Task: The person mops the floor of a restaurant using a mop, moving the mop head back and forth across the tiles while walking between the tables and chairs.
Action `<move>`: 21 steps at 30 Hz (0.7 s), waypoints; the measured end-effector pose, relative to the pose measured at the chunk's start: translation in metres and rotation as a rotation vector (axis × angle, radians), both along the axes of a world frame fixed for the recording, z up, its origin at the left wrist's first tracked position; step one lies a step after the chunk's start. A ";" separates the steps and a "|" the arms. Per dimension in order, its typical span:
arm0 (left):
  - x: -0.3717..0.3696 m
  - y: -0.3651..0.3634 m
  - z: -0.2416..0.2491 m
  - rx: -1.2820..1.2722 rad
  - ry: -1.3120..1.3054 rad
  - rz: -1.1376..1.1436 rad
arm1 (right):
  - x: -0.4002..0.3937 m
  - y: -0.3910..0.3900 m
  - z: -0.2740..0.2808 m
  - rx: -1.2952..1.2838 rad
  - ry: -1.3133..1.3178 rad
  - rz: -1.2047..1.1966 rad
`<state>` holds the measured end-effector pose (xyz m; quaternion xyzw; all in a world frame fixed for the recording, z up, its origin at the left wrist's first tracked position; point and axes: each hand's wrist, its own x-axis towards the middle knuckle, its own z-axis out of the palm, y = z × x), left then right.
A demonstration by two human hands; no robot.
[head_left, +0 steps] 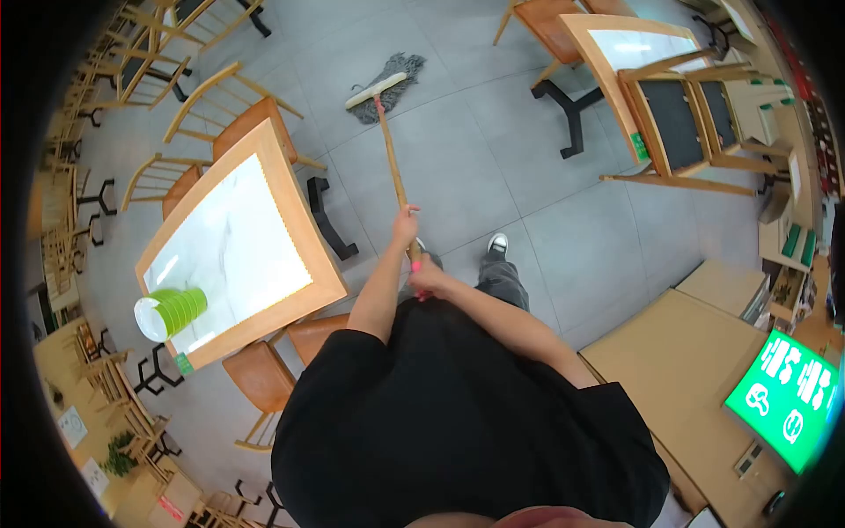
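Note:
A mop (393, 167) with a long wooden handle reaches away from my body over the grey tiled floor. Its grey string head (403, 72), under a pale crossbar, lies spread on the tiles at the top centre. My left hand (405, 226) is wrapped round the handle partway down. Nearer my body, my right hand (429, 275) closes round the handle's lower end, beside its pink-red part. Both hands are in front of my black shirt.
On the left stands a wood-edged table (255, 229) with stacked green cups (180, 310), chairs around it. Another table (607, 88) with chairs on it is at upper right. A brown counter (651, 352) with a green screen (783, 400) is at lower right.

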<state>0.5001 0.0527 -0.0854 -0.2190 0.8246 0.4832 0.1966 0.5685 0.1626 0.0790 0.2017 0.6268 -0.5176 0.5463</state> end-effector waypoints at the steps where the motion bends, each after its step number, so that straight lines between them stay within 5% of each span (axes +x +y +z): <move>1: -0.001 0.018 0.003 0.033 -0.013 0.035 | 0.002 0.022 0.000 -0.017 0.066 0.002; 8: -0.003 0.151 0.040 0.200 -0.012 -0.263 | 0.021 0.199 -0.028 0.290 0.653 0.042; 12: 0.043 0.243 0.019 -0.148 0.140 -0.600 | 0.079 0.306 0.044 0.318 0.569 0.022; 14: 0.062 0.297 0.060 -0.130 -0.224 -0.561 | 0.124 0.351 0.073 0.363 0.548 -0.033; 16: 0.077 0.337 0.021 0.095 -0.686 -0.564 | 0.174 0.384 0.075 0.437 0.528 -0.075; 19: 0.111 0.379 -0.004 -0.092 -0.423 -0.919 | 0.195 0.409 0.122 0.348 0.317 -0.468; 21: 0.117 0.391 -0.003 -0.088 -0.395 -0.626 | 0.180 0.416 0.134 0.361 0.278 -0.469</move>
